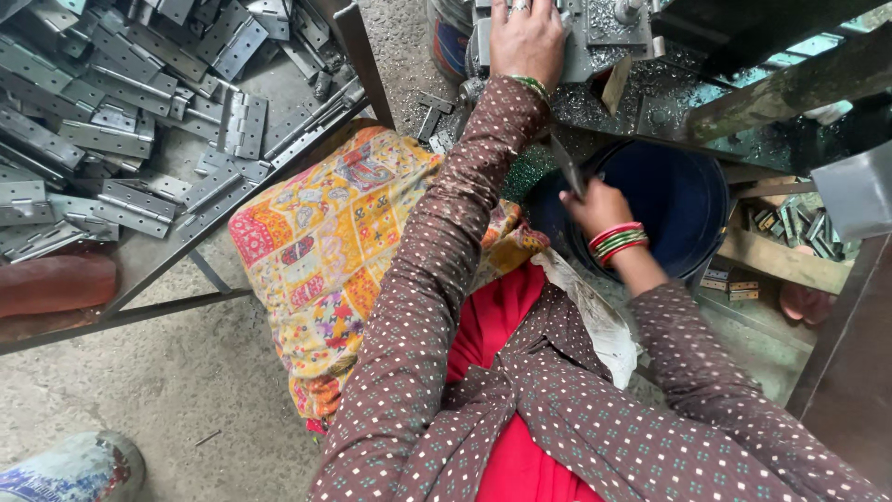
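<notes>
My left hand reaches up and rests on the grey metal machine at the top of the view, fingers closed over a part there. Lower down, my right hand grips a flat grey metal hinge piece, holding it tilted over the rim of a dark blue bucket. Both arms wear brown dotted sleeves, with bangles at the wrists.
A metal-framed table on the left carries a pile of several grey metal hinges. A yellow patterned cloth lies by my lap. Metal shavings cover the machine bed. Small parts lie on a wooden shelf at right.
</notes>
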